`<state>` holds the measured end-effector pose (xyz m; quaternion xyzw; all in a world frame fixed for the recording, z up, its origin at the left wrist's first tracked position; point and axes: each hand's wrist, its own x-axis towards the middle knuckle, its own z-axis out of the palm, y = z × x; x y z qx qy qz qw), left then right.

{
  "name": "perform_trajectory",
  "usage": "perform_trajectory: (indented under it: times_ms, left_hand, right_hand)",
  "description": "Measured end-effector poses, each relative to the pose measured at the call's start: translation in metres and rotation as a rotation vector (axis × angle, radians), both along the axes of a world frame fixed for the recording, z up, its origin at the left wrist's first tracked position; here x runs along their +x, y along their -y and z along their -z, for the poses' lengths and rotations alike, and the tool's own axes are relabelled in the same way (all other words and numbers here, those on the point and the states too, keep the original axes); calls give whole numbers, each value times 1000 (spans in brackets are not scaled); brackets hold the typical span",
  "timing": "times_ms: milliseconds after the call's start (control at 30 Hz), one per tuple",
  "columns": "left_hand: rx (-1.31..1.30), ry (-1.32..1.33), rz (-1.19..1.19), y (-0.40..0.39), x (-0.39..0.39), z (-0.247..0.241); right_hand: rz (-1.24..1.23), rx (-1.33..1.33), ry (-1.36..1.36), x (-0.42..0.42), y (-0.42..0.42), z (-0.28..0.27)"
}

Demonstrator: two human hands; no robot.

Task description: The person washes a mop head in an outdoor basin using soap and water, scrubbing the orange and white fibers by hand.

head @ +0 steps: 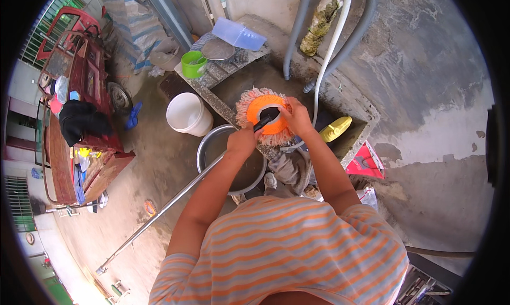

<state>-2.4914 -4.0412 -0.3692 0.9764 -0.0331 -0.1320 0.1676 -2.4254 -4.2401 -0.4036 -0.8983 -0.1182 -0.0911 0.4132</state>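
Note:
A round mop head [255, 106] with an orange mesh centre and a pale pink string fringe is in front of me, over the edge of a concrete sink [223, 110]. My left hand [242, 139] grips the black end of a long metal mop pole [159, 214], close to the head's dark hub. The pole slants down to the lower left. My right hand [297, 118] holds the right rim of the mop head, thumb by the mesh centre. Below my left hand stands a metal basin [201, 155] with murky water, partly hidden by my arm.
A white bucket [187, 114] stands left of the sink. On the sink's ledge are a green tub [194, 65], a round sieve [218, 49] and a translucent plastic box [239, 33]. A yellow bottle [336, 129] lies at the sink's right end, near a white hose [327, 58]. A red cargo tricycle [93, 70] stands at left.

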Motion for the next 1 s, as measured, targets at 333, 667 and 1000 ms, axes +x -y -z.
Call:
perform_trajectory:
  times_ms: [333, 667, 1000]
  left_hand:
    - [40, 56, -23, 4, 0, -20]
    - [-2, 153, 1, 4, 3, -14]
    - [-172, 220, 62, 4, 4, -10]
  right_hand:
    - [126, 79, -165, 31, 13, 6]
    - [-318, 433, -641, 56, 56, -10]
    - [-329, 237, -297, 24, 62, -24]
